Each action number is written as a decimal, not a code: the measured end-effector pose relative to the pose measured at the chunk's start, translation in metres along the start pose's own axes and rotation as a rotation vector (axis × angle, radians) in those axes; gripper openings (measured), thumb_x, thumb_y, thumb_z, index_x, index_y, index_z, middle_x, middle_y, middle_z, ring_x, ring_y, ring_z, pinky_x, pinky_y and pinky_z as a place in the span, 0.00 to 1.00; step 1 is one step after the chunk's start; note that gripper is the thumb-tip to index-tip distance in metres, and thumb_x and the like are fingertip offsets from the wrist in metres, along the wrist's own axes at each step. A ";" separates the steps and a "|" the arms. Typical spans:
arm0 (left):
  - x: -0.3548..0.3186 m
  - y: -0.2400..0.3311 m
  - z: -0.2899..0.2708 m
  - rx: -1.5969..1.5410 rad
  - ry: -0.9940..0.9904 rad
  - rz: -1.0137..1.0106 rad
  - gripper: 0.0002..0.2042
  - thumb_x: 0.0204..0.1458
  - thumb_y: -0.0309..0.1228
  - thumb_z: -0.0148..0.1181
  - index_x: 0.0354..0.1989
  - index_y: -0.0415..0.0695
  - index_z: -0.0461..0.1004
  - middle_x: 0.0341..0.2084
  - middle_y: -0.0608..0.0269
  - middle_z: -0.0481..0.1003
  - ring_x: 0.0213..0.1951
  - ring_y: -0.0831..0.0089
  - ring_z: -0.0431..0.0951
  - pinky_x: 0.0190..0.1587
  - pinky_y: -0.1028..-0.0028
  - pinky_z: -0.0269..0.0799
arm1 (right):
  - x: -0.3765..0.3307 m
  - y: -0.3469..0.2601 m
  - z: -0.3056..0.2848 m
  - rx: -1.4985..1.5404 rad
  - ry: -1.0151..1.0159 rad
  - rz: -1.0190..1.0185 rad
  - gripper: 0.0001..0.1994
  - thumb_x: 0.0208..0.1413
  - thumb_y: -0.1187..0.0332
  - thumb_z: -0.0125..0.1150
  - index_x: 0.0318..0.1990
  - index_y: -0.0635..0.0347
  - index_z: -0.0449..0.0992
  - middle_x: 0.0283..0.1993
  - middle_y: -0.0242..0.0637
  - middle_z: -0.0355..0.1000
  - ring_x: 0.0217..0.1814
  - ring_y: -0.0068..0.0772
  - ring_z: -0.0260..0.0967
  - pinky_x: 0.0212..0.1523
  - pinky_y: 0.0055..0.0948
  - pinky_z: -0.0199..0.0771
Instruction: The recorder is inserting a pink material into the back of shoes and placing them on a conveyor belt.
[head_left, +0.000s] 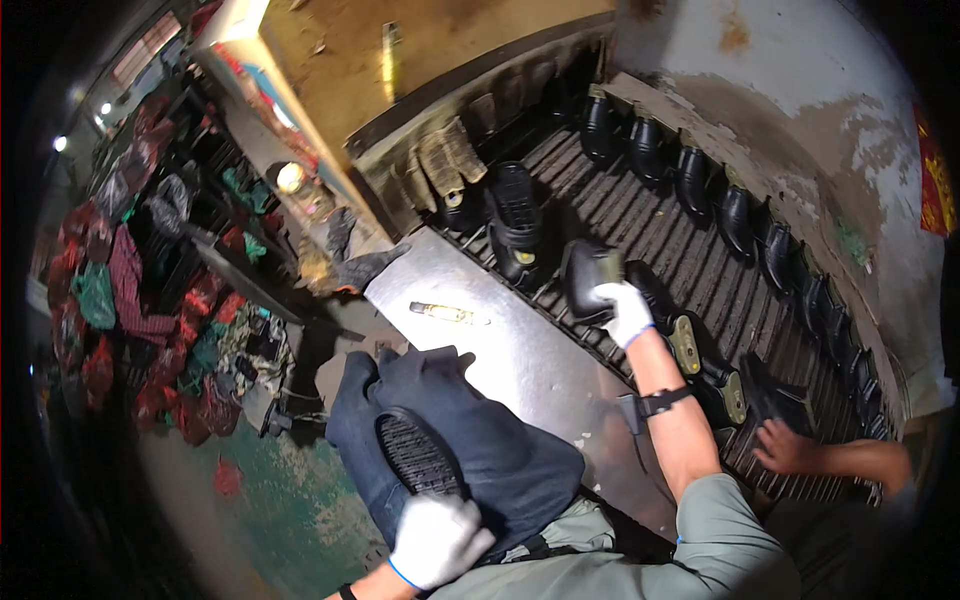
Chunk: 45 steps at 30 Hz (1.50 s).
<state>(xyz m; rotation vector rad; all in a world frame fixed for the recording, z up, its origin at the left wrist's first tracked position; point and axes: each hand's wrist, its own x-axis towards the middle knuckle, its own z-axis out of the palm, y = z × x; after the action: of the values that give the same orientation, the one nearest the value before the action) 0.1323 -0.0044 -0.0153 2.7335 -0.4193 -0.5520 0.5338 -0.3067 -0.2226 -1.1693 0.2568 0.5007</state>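
White-gloved left hand [437,541]: grip?

"Closed on the black ridged sole [415,450]; slack dark-blue cloth [515,440] beneath may let it slip."

"White-gloved right hand [627,314]?"

"Clamped on a black shoe form [583,283] by the dark ribbed rack [640,217]; contact could scuff it."

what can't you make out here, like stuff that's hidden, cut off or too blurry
All in the head view:
Near end of the black ridged rubber sole: covered by the white-gloved left hand.
Fingertips of the white-gloved right hand on the glossy black shoe: blurred.
Slim yellow-and-black object on the shiny metal bench: too small to identify.
Contents of the red plastic bags: hidden inside.
Co-worker's body beyond the bare forearm: lost in the dark rim.
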 end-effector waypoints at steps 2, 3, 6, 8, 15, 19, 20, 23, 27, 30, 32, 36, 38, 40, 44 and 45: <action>0.006 -0.022 -0.020 0.188 0.376 -0.373 0.28 0.52 0.42 0.78 0.57 0.38 0.79 0.50 0.45 0.80 0.57 0.41 0.78 0.65 0.42 0.69 | -0.048 -0.011 0.008 0.547 -0.118 0.195 0.38 0.57 0.61 0.72 0.75 0.66 0.72 0.67 0.60 0.79 0.69 0.66 0.78 0.72 0.68 0.76; 0.007 -0.044 -0.003 0.329 0.667 -0.522 0.30 0.53 0.43 0.79 0.60 0.37 0.78 0.55 0.41 0.80 0.64 0.35 0.76 0.75 0.38 0.63 | -0.089 -0.015 0.019 0.688 -0.201 0.169 0.38 0.60 0.59 0.70 0.76 0.65 0.71 0.70 0.61 0.77 0.73 0.69 0.75 0.75 0.74 0.71; 0.026 -0.097 0.032 0.073 0.791 -0.601 0.33 0.50 0.38 0.82 0.62 0.37 0.77 0.59 0.40 0.79 0.70 0.32 0.71 0.82 0.38 0.50 | -0.175 -0.029 0.066 0.676 -0.676 -0.084 0.57 0.54 0.45 0.81 0.85 0.61 0.56 0.80 0.59 0.68 0.81 0.74 0.64 0.81 0.85 0.54; 0.029 -0.101 0.041 -0.050 0.847 -0.608 0.32 0.44 0.34 0.87 0.57 0.37 0.78 0.54 0.43 0.81 0.61 0.40 0.78 0.76 0.44 0.65 | -0.192 -0.025 0.083 0.600 -0.659 -0.044 0.61 0.48 0.46 0.83 0.84 0.68 0.56 0.79 0.62 0.67 0.79 0.73 0.67 0.81 0.75 0.63; -0.004 -0.096 0.023 -1.838 0.855 -0.033 0.28 0.68 0.39 0.71 0.72 0.40 0.72 0.73 0.48 0.73 0.72 0.54 0.76 0.75 0.57 0.72 | -0.235 0.013 0.127 0.457 -0.447 0.083 0.48 0.47 0.62 0.73 0.77 0.75 0.63 0.70 0.60 0.74 0.70 0.66 0.77 0.77 0.66 0.75; -0.016 -0.103 0.036 -2.092 0.759 0.126 0.27 0.73 0.43 0.66 0.75 0.49 0.69 0.75 0.42 0.71 0.75 0.40 0.72 0.76 0.43 0.72 | -0.273 0.028 0.153 0.134 -0.400 0.074 0.48 0.49 0.80 0.66 0.83 0.66 0.60 0.80 0.50 0.69 0.82 0.48 0.68 0.83 0.50 0.69; -0.016 -0.102 0.038 -2.056 0.770 0.153 0.26 0.73 0.45 0.64 0.74 0.48 0.70 0.72 0.42 0.73 0.73 0.41 0.74 0.75 0.44 0.72 | -0.281 0.029 0.168 0.056 -0.479 -0.030 0.51 0.49 0.78 0.69 0.85 0.65 0.56 0.81 0.50 0.67 0.82 0.48 0.68 0.83 0.49 0.68; -0.016 -0.117 0.002 -1.666 0.901 0.226 0.22 0.76 0.38 0.60 0.73 0.42 0.69 0.64 0.48 0.78 0.69 0.51 0.78 0.74 0.52 0.72 | -0.299 0.030 0.201 -0.125 -0.636 -0.102 0.65 0.48 0.70 0.81 0.89 0.64 0.41 0.86 0.52 0.59 0.86 0.50 0.62 0.87 0.47 0.58; -0.028 -0.120 -0.063 -1.028 1.137 0.187 0.32 0.77 0.50 0.57 0.77 0.36 0.65 0.66 0.48 0.77 0.67 0.59 0.78 0.75 0.58 0.69 | -0.324 0.026 0.221 -0.454 -0.695 -0.349 0.67 0.42 0.68 0.86 0.88 0.69 0.44 0.85 0.55 0.61 0.85 0.49 0.64 0.83 0.46 0.65; -0.020 -0.130 -0.026 -1.592 1.068 0.325 0.36 0.78 0.59 0.48 0.78 0.40 0.64 0.69 0.49 0.76 0.70 0.59 0.76 0.75 0.57 0.70 | -0.339 0.033 0.236 -0.534 -0.754 -0.429 0.64 0.43 0.71 0.83 0.87 0.71 0.46 0.82 0.55 0.65 0.82 0.48 0.67 0.81 0.43 0.66; -0.023 -0.132 -0.016 -1.694 1.028 0.334 0.39 0.76 0.63 0.47 0.79 0.40 0.63 0.70 0.49 0.75 0.72 0.57 0.75 0.77 0.57 0.68 | -0.344 0.043 0.236 -0.603 -0.738 -0.469 0.63 0.44 0.72 0.82 0.86 0.74 0.46 0.80 0.58 0.66 0.79 0.51 0.69 0.80 0.44 0.67; -0.028 -0.136 -0.022 -1.597 0.909 0.380 0.46 0.68 0.68 0.57 0.81 0.40 0.61 0.72 0.52 0.73 0.74 0.58 0.73 0.79 0.56 0.65 | -0.349 0.053 0.234 -0.743 -0.736 -0.583 0.60 0.44 0.70 0.82 0.84 0.78 0.51 0.78 0.63 0.66 0.78 0.58 0.70 0.80 0.48 0.68; -0.028 -0.133 -0.025 -1.535 0.944 0.335 0.47 0.68 0.70 0.55 0.80 0.40 0.63 0.71 0.50 0.74 0.72 0.54 0.75 0.77 0.53 0.68 | -0.347 0.057 0.233 -0.739 -0.700 -0.590 0.58 0.43 0.68 0.82 0.81 0.80 0.55 0.75 0.65 0.68 0.77 0.61 0.71 0.79 0.50 0.69; -0.029 -0.134 -0.026 -1.458 0.988 0.264 0.51 0.64 0.73 0.57 0.79 0.38 0.64 0.70 0.48 0.75 0.70 0.51 0.77 0.76 0.51 0.71 | -0.345 0.056 0.230 -0.750 -0.728 -0.572 0.61 0.42 0.68 0.84 0.83 0.78 0.52 0.80 0.63 0.64 0.82 0.58 0.66 0.82 0.49 0.63; -0.033 -0.134 -0.033 -1.471 0.973 0.239 0.52 0.62 0.72 0.60 0.79 0.37 0.64 0.70 0.47 0.75 0.71 0.51 0.76 0.76 0.51 0.71 | -0.348 0.051 0.233 -0.832 -0.774 -0.619 0.64 0.42 0.67 0.86 0.85 0.77 0.49 0.84 0.61 0.60 0.87 0.54 0.59 0.86 0.48 0.55; -0.033 -0.133 -0.035 -1.482 0.960 0.246 0.52 0.62 0.72 0.61 0.79 0.37 0.64 0.70 0.47 0.75 0.71 0.51 0.76 0.76 0.50 0.71 | -0.349 0.053 0.234 -0.834 -0.771 -0.618 0.64 0.42 0.67 0.86 0.85 0.77 0.49 0.84 0.61 0.60 0.87 0.54 0.59 0.86 0.48 0.55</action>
<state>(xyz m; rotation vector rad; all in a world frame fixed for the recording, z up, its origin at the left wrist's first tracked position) 0.1469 0.1359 -0.0224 1.2068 -0.0058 0.4326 0.1911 -0.1587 -0.0218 -1.6561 -1.0440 0.4739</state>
